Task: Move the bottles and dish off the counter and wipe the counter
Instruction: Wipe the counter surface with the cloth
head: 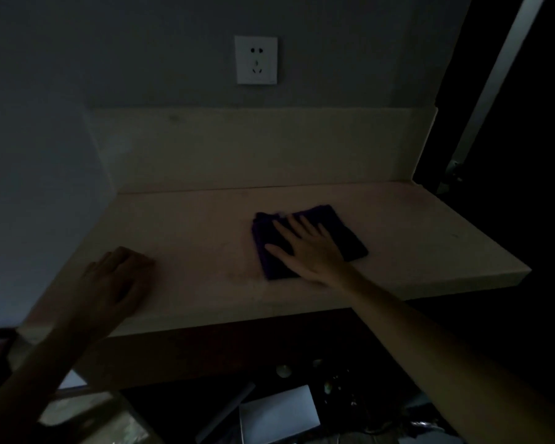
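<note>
The right hand [305, 248] lies flat with fingers spread, palm pressed on a dark purple cloth [343, 232], gripping nothing. The cloth is folded into a rough rectangle at mid-counter, its long side slanting from near left to far right. The left hand [119, 277] rests open, palm down, on the pale counter [414, 238], near its left front edge.

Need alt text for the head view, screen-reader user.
In dim light, a right hand presses flat on a dark purple cloth on a pale counter; the left hand rests on the counter's left side, a wall socket above.
</note>
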